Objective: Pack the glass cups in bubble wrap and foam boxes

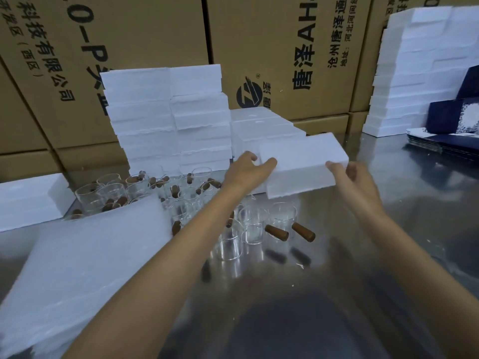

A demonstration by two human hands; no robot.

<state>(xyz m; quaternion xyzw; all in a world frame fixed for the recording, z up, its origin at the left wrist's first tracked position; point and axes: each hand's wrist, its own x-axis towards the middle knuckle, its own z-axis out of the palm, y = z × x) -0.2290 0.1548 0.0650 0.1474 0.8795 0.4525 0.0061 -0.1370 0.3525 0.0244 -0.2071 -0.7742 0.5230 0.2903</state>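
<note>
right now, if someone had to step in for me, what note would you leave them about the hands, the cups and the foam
Left hand and right hand each grip an end of one foam box, held above the metal table in front of the short foam stack.
Glass cups with brown handles stand bare in a cluster under the left forearm. A stack of white wrap sheets lies at near left. More foam boxes are piled at the back and far right.
Done: none of the cups in view is wrapped or boxed.
Left: set the box down, wrap cups, load them in foam.
</note>
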